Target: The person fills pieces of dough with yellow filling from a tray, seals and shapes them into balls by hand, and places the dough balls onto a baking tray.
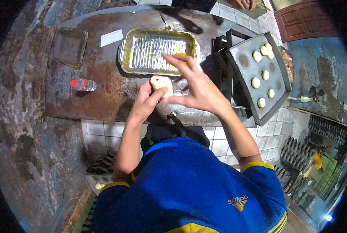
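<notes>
On the left of the table (111, 101) lie a small dark tray (70, 47) and, nearer the person, a clear bottle (84, 85) with a red cap, tipped on its side. Low down, a few pale pieces (99, 186) show beside the left sleeve, which covers part of whatever carries them.

Next comes the left hand (147, 96), closed around a pale piece of dough (164, 82), its thumb pressed on the near side; the fingers underneath are hidden, and a small dark mark on the dough is hard to make out. The dough sits in this hand, just before the near rim of a yellow-smeared pan (158, 30).

To its right, the right hand (198, 91) is spread wide, index finger reaching over the pan and thumb beside the dough; whether the thumb touches it, I cannot tell. This hand and its wrist hide part of the pan's near right corner.

Farther right, a metal tray (245, 73) bearing dough rounds (255, 82) rests tilted on a black frame (228, 77), whose lower part is largely covered. At the top edge, another person's hand (245, 4) is cut off.
</notes>
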Demonstrator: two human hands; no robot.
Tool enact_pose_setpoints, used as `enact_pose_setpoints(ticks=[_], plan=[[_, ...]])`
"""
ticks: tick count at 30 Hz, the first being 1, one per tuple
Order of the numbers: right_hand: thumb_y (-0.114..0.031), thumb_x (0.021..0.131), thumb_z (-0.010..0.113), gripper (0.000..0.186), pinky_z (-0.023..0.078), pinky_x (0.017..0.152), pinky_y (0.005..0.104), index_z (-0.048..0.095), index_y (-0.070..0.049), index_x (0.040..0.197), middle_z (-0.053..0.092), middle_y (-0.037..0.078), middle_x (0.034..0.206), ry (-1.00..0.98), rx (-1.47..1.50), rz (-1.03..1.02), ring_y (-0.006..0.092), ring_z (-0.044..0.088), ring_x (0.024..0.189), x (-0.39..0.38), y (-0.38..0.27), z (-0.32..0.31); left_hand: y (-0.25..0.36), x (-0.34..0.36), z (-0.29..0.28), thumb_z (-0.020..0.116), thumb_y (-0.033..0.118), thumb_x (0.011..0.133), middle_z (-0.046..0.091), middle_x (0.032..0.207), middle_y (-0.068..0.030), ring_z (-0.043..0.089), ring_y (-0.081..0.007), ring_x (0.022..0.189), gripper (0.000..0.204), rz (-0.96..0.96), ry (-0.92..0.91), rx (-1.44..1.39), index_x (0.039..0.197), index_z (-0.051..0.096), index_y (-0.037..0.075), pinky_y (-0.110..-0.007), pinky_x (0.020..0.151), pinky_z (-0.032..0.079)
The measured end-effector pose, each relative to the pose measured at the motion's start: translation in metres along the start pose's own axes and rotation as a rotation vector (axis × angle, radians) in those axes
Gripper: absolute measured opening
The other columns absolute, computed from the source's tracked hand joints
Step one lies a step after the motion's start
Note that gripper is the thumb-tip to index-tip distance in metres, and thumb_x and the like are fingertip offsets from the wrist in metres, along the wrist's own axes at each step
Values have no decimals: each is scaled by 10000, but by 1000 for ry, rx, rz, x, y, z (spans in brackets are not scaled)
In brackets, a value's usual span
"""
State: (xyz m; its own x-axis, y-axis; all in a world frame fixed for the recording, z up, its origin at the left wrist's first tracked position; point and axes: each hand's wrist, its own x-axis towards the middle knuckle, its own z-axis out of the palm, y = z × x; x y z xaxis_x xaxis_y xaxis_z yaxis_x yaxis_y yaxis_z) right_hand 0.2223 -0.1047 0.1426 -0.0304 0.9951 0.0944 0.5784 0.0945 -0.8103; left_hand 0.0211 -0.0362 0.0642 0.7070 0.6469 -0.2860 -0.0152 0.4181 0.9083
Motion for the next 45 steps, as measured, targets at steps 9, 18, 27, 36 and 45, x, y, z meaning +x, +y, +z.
enact_pose_setpoints(ticks=[9,18,27,36,45], plan=[[-272,803,872,450,555,881,430,715,-32,1149,653,142,1068,-125,31,-115,349,660,1029,13,1,-10,23,-5,11,509,238,974,621,945,21,535,-19,736,408,-182,19,-288,1349,534,80,-210,578,393],[-134,863,785,383,583,799,415,734,-64,1237,706,137,1084,23,59,-107,345,710,859,2,2,-4,20,-9,26,668,193,990,648,989,20,575,-44,795,278,80,129,-102,1232,625,63,-217,626,463],[-403,839,834,648,568,871,446,646,-105,1384,629,146,1174,64,-213,-342,366,672,959,10,-15,1,29,-7,31,573,189,987,650,988,-11,623,-88,851,259,20,131,-400,1206,604,53,-251,674,501],[-163,864,854,354,581,826,320,764,-52,1189,674,64,1029,185,284,29,176,672,904,11,-16,4,34,-4,15,591,251,983,619,991,29,505,-27,745,316,-31,58,-335,1254,559,92,-183,584,378],[-171,957,773,228,581,856,328,769,6,1100,723,88,970,137,527,148,162,701,982,7,-8,-3,40,-3,13,597,349,1018,576,1073,-5,531,-43,857,430,76,-65,-332,1345,461,105,-210,616,404]])
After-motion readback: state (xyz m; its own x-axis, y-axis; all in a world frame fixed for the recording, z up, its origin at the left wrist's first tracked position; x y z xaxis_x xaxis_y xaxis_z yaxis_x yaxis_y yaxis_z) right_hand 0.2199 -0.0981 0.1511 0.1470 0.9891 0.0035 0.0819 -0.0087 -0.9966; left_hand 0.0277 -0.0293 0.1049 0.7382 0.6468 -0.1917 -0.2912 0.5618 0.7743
